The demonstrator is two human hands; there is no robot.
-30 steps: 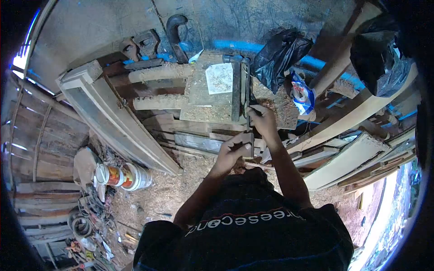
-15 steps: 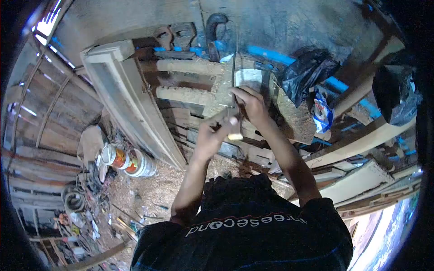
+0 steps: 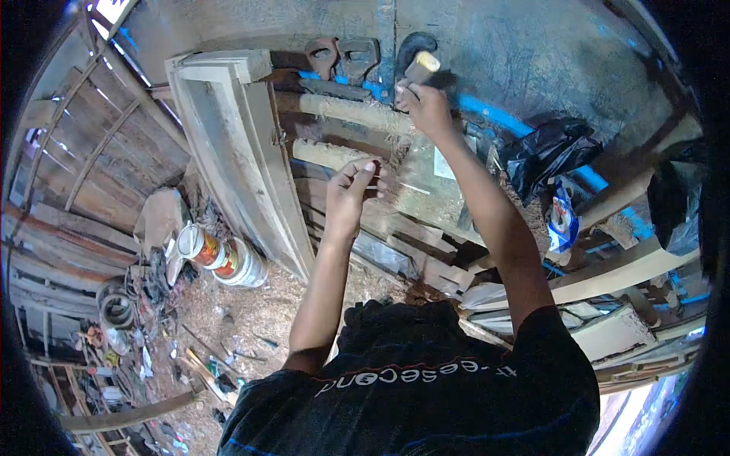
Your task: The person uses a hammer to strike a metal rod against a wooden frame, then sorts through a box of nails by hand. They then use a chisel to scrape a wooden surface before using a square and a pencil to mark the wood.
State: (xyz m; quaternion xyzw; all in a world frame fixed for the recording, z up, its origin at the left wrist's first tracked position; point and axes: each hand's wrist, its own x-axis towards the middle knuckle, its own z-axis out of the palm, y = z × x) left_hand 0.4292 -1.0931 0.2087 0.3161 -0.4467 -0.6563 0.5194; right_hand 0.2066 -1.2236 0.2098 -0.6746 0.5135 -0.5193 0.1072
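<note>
My right hand [image 3: 427, 112] is raised at the back of the bench, with its fingers closed on a dark block with a pale yellow end [image 3: 423, 68]. Just behind that block is a dark curved handle [image 3: 413, 47] against the wall. Lower and to the left, my left hand [image 3: 351, 194] hovers over the board, its fingers loosely curled and apart, slightly blurred, with nothing clear in them. Below the two hands lies a dusty board [image 3: 422, 194] with a white sheet [image 3: 442, 163] on it.
Two saw handles [image 3: 357, 59] stand at the back left, beside a long wooden frame [image 3: 243, 144]. To the right are a black plastic bag [image 3: 544, 156] and a blue-white packet [image 3: 562, 220]. Stacked buckets [image 3: 228, 258] stand on the shavings-covered floor [image 3: 251, 319].
My right hand has moved up to the back with the yellow-ended block, away from my left hand. My left hand has let go and risen slightly. The view has shifted.
</note>
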